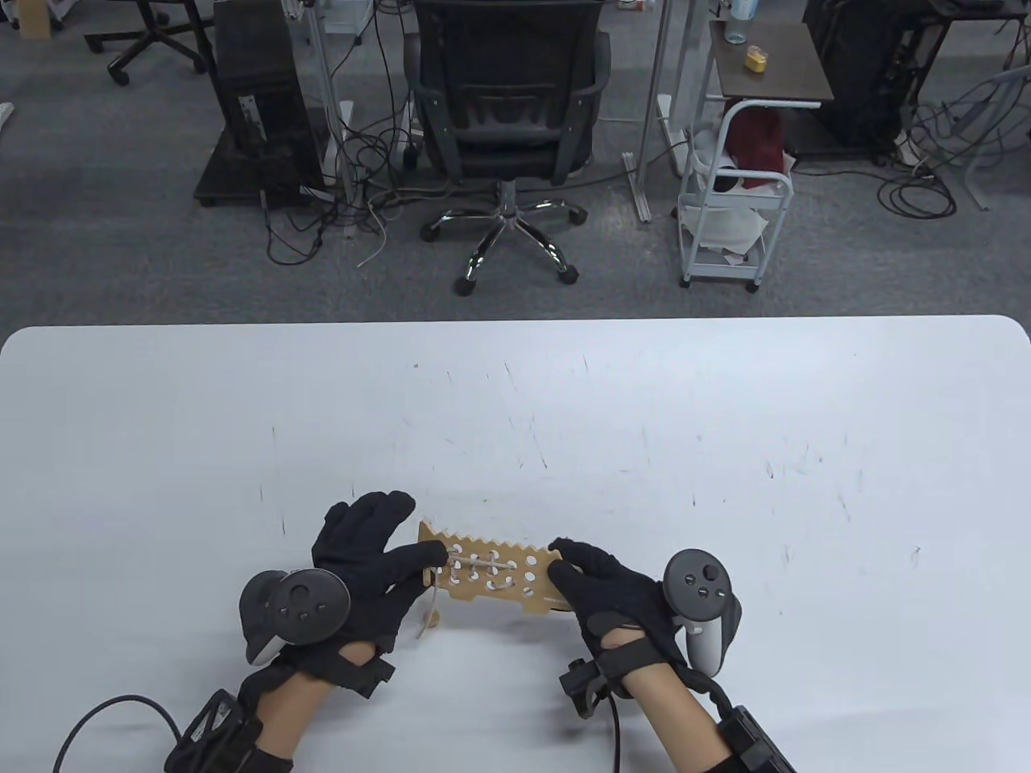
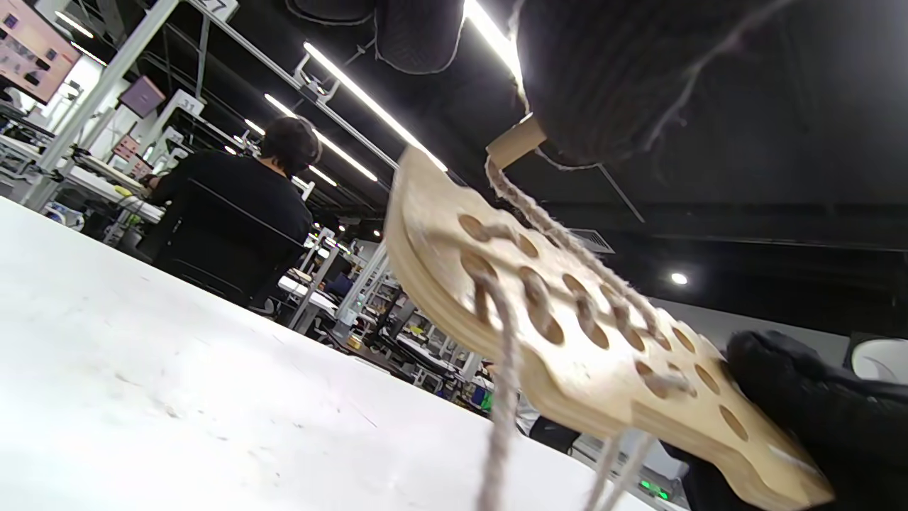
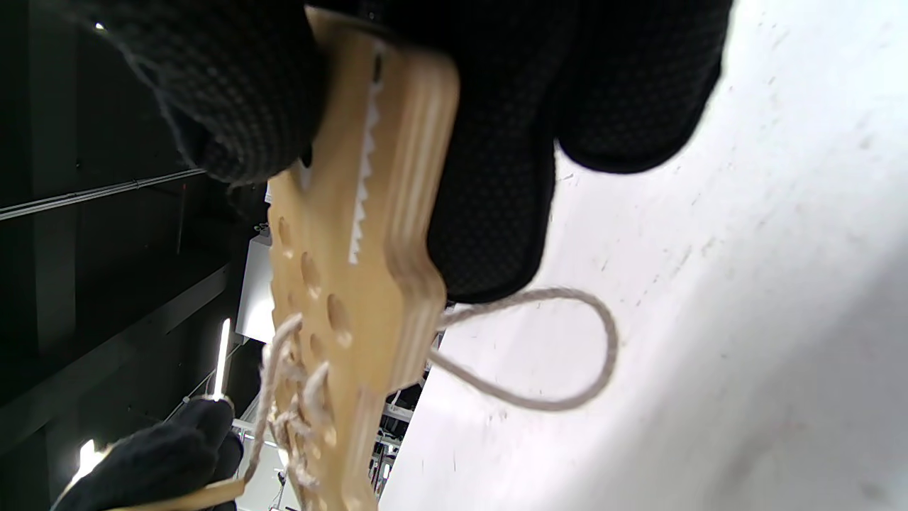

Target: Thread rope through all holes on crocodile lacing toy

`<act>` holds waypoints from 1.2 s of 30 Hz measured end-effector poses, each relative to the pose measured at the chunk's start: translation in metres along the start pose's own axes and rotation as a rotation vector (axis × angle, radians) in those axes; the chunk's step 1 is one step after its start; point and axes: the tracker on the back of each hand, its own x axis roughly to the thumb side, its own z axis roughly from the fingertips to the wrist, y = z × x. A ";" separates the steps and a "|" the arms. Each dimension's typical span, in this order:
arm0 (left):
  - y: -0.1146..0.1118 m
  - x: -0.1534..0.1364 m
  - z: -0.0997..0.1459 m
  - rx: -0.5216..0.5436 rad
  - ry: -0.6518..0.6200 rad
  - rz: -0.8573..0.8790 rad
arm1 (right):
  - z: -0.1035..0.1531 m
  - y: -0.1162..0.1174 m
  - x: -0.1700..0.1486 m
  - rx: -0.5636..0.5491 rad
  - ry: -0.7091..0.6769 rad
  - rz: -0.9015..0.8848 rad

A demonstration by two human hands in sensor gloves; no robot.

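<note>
The toy (image 1: 491,570) is held above the table (image 1: 725,451), its right end gripped by the right hand (image 1: 612,600). The rope's (image 2: 567,245) wooden needle (image 2: 514,142) is pinched by the left hand (image 1: 370,555). Threading is partly done; the next empty hole must be entered.

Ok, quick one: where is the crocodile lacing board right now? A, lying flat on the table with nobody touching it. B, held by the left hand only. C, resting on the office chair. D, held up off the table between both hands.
D: the crocodile board is gripped at one end by the right hand while the left hand pinches the rope's wooden needle at the other end; the left wrist view shows it raised above the table.
</note>
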 end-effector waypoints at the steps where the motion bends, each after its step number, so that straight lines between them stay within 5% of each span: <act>1: 0.002 -0.002 0.000 0.008 0.008 -0.002 | -0.001 -0.001 -0.001 -0.006 0.001 -0.002; 36: 0.038 -0.069 0.006 0.199 0.255 0.031 | -0.014 -0.041 -0.022 -0.184 0.086 0.009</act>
